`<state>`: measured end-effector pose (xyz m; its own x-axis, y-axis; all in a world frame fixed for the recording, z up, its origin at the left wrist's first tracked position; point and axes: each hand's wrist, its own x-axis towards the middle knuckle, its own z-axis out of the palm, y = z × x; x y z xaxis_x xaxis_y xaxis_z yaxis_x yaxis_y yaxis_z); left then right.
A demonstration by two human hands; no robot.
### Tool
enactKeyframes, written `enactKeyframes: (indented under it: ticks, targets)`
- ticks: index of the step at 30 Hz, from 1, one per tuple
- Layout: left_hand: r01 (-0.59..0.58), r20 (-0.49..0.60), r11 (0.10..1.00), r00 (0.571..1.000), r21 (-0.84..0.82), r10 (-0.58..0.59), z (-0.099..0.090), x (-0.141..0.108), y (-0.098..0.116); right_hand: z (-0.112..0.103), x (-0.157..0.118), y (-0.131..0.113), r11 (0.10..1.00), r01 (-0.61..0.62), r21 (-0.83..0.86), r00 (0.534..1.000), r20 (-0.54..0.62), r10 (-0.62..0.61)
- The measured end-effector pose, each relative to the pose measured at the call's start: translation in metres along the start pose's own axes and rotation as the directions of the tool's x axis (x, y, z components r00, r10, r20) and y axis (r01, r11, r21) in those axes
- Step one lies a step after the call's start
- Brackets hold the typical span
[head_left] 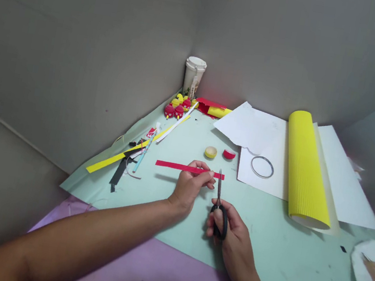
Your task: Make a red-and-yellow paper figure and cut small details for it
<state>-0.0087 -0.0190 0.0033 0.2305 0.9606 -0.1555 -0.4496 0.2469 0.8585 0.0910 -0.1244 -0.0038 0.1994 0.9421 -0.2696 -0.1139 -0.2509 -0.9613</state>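
In the lower centre-right of the frame, the right hand (230,227) is gripping black-handled scissors (221,215), and their blades are pointing up across the right end of a red strip (169,165). Just left of them, the left hand (192,184) is pinching that strip, which is stretching level across the middle of the frame (whether the blades are biting it, I cannot tell). On the pale green sheet (168,214), left of centre, a yellow strip (106,161) is slanting among black scraps (118,172) and a light blue stick (142,155). Beyond the hands, a yellow half-ball (210,152) and a red half-ball (228,154) are sitting apart. Right of centre, a metal ring (262,167) is lying on white paper (247,172), and a yellow corrugated roll (307,172) is resting beside it. Farther off, at upper centre, red and yellow balls (179,111) are clustering before a lidded cup (193,75).
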Motion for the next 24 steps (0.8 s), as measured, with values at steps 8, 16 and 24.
enactKeyframes:
  ticks: [8,16,24]
  targets:
    - [0.013,-0.058,1.000,0.998,-0.009,-0.014,-0.002,0.005,-0.003,-0.001,0.001,-0.001,1.000,-0.013,-0.024,1.000,-0.026,0.013]
    - [-0.077,-0.174,0.994,0.983,-0.078,0.062,-0.022,0.049,0.043,-0.002,0.002,0.001,0.999,0.018,-0.027,0.999,-0.037,-0.019]
    - [0.102,-0.107,0.994,0.988,-0.050,-0.107,-0.023,0.052,0.063,-0.002,0.003,0.001,0.999,0.029,-0.028,0.999,-0.027,-0.030]
